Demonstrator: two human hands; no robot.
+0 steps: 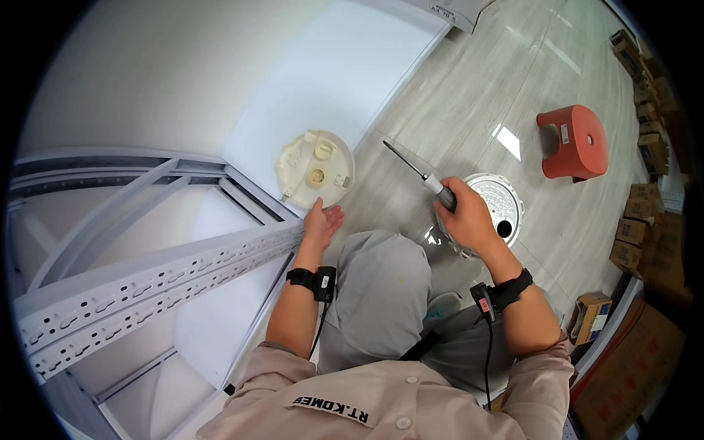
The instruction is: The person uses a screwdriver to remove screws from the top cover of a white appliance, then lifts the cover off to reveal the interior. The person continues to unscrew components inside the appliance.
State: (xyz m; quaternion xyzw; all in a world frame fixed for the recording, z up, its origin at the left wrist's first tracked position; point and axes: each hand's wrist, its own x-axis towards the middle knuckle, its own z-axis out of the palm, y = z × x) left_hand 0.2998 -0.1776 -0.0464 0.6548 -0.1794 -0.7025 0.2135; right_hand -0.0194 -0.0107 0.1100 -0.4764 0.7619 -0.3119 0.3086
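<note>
My right hand (pixel 469 218) grips a screwdriver (pixel 441 192) by its grey and dark handle, and the long thin shaft points up to the left. Beneath that hand, partly covered by it, lies a round silvery metal part (pixel 501 196) with many small holes and one larger dark opening. My left hand (pixel 321 224) is open, its fingers stretched out, at the lower edge of a round cream plastic cover (pixel 299 174). The cover shows a raised ring, a round knob-like piece and small tabs on its face. Whether my fingertips touch it I cannot tell.
A perforated white metal rack (pixel 169 275) runs along the left beside my left arm. White shelf panels (pixel 308 88) extend beyond it. On the tiled floor (pixel 440 110) stands a red stool (pixel 579 143). Several cardboard boxes (pixel 632 231) line the right side.
</note>
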